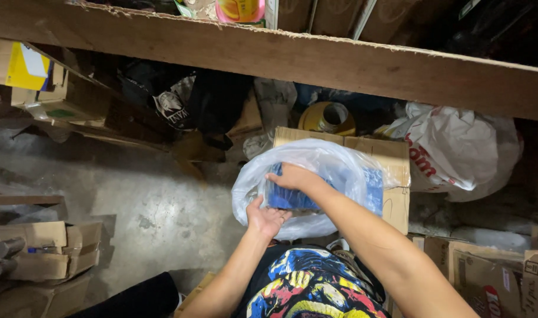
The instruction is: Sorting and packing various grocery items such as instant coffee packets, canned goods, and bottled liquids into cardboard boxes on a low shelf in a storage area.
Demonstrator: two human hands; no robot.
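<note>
Head view: I look down on the cardboard box [392, 154].
Bag: clear plastic bag [334, 168] rests on the box's near left corner.
Left hand [266, 217]: fingers curled on the bag's near rim.
Right hand [294, 175]: inside the bag, fingers closed over the blue packets [289, 197].
Risk: thin plastic may tear under my pull; the bag may slide off the box to the concrete floor [163, 212].

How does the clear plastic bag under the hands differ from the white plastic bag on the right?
The clear plastic bag is see-through, showing blue items inside; the white plastic bag is opaque with red print. The clear one sits on a brown cardboard box with its mouth open, the left hand at its edge and the right hand on the blue items; the white one lies untouched beside the box. Both are thin, crumpled plastic.
</note>
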